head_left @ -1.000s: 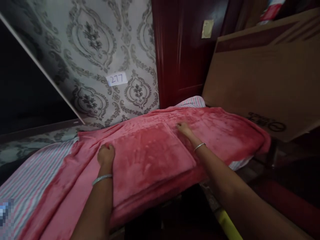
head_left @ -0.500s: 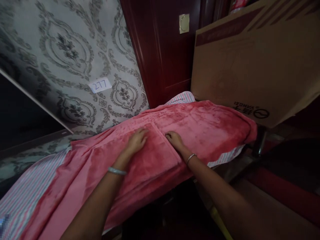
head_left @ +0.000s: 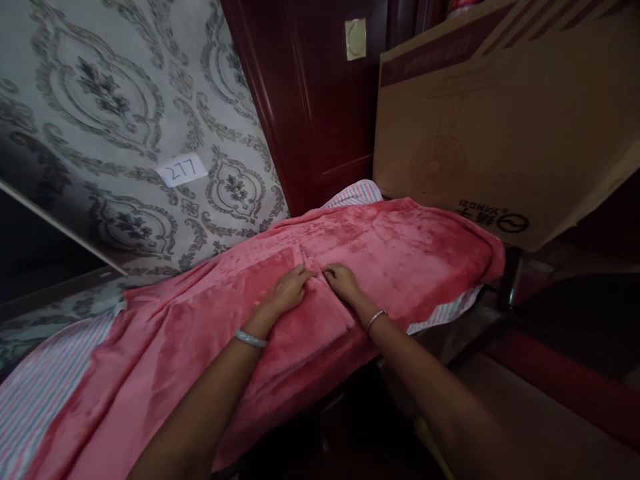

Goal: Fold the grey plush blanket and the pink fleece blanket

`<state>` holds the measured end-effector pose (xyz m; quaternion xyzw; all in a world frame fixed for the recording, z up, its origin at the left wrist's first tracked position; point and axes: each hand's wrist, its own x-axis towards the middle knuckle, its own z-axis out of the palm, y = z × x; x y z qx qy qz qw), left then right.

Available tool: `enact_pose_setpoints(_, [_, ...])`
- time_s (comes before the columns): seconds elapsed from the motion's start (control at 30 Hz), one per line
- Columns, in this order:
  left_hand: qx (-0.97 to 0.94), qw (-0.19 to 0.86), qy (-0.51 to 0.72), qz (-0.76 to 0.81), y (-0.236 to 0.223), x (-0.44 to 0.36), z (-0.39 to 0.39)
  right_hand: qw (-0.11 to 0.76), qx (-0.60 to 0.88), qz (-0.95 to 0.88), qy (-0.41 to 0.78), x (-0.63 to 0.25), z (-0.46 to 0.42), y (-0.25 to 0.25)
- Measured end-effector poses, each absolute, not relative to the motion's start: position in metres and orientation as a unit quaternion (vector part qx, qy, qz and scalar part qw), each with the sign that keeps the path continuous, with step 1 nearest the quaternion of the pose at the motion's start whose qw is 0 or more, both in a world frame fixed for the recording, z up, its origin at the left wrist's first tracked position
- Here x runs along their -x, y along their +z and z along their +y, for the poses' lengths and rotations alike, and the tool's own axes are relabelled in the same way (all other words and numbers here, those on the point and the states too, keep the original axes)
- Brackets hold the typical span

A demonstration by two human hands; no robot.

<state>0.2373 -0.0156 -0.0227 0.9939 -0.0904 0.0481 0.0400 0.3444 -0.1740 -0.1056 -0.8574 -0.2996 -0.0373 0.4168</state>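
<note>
A pink fleece blanket (head_left: 410, 247) lies spread over a striped sheet (head_left: 45, 393) on a raised surface. A folded layer of the blanket (head_left: 280, 333) sits on top near the front edge. My left hand (head_left: 287, 293) rests on that fold's far right corner, fingers curled onto the fabric. My right hand (head_left: 343, 281) lies just beside it at the same corner, fingers bent and pinching the edge. Both wrists wear silver bangles.
A large cardboard box (head_left: 505, 127) leans at the back right, touching the blanket. A dark red wooden door (head_left: 320, 100) stands behind. Patterned wallpaper with a paper label "277" (head_left: 181, 170) covers the left wall. A yellow object shows dimly below my right arm.
My left hand slid right across the folded layer from its left edge to the far corner. My right hand drew in beside it. The view shifted right.
</note>
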Motion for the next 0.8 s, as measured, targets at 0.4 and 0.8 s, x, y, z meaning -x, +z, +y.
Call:
enact_pose_setpoints(0.4, [-0.964, 0.181, 0.165, -0.107, -0.047, -0.235, -0.005, 0.414, 0.853, -0.314, -0.04, -0.341, -0.176, -0.102])
enact_pose_setpoints(0.8, [-0.864, 0.39, 0.314, -0.056, -0.05, -0.24, 0.019, 0.717, 0.636, -0.273, 0.086, -0.341, -0.168, -0.098])
